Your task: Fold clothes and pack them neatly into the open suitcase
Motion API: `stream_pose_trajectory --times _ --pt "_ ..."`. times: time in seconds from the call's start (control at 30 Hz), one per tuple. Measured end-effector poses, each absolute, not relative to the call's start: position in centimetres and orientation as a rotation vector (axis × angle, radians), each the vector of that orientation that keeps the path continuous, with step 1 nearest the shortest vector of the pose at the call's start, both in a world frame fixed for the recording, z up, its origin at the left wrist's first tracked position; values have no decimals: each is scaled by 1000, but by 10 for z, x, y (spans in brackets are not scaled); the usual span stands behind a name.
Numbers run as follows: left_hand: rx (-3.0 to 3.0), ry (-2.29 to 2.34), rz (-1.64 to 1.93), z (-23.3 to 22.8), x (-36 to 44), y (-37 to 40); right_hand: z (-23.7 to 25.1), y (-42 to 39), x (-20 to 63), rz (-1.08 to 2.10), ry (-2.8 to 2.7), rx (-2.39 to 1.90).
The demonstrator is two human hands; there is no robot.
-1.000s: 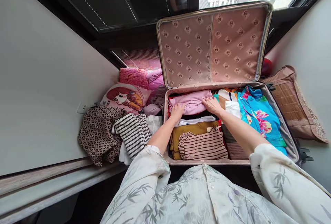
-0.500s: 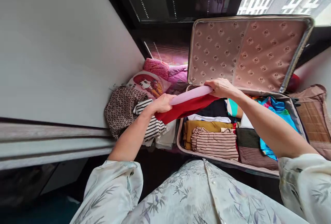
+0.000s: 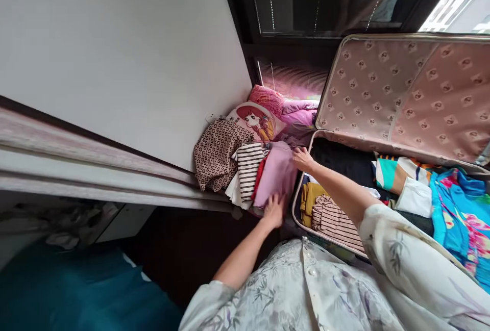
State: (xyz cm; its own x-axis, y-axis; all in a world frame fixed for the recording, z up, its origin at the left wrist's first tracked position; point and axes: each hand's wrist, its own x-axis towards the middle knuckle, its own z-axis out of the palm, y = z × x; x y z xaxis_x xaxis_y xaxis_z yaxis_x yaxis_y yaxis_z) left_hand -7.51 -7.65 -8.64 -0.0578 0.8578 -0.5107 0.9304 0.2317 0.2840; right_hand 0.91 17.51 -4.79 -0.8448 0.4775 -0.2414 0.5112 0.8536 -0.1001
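My left hand (image 3: pixel 274 212), fingers spread, and right hand (image 3: pixel 302 159), grip unclear, sit at opposite ends of the pink garment (image 3: pixel 273 175), likely so it lies flat.

Through the head view I have the left hand (image 3: pixel 274 211) palm down just outside the left edge of the suitcase (image 3: pixel 377 91), near its front left corner, fingers parted and pointing away from the body. The right hand (image 3: pixel 303 159) sits farther out, at that same edge, its fingers bent and pointing left; whether they grip, I can't tell. My right forearm (image 3: pixel 342 189) slants bare over the suitcase, and my left forearm (image 3: pixel 242 256) runs bare up from its sleeve (image 3: pixel 210 300)
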Motion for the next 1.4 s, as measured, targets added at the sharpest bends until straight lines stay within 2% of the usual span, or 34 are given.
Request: stream_pose_trajectory --times 0.07,0.17,0.33,0.5,0.7,0.83,1.0,1.23,1.4 --pt "1676 1771 -88 -105 -70 -85 -57 162 15 -225 2824 801" --pt "1690 1724 93 -109 -80 -98 -54 136 42 -253 2909 960" --pt "1659 1672 401 -101 -104 -107 -48 76 155 -351 2876 1417" --pt "1748 1633 671 -95 -96 -76 -58 25 319 -309 2423 2131" --pt "1936 1705 627 -67 -32 -34 -89 -10 459 -223 1781 2621" --pt "1913 1700 663 -60 34 -26 -110 0 483 -209 1624 2707" --pt "1857 1415 627 -54 126 -29 -112 33 488 -292 1644 2610" --pt "1788 1248 491 -53 200 -23 -94 54 542 -338 1853 2482" --pt "1391 1197 439 -62 230 -7 -55 81 571 -533 1962 2475"
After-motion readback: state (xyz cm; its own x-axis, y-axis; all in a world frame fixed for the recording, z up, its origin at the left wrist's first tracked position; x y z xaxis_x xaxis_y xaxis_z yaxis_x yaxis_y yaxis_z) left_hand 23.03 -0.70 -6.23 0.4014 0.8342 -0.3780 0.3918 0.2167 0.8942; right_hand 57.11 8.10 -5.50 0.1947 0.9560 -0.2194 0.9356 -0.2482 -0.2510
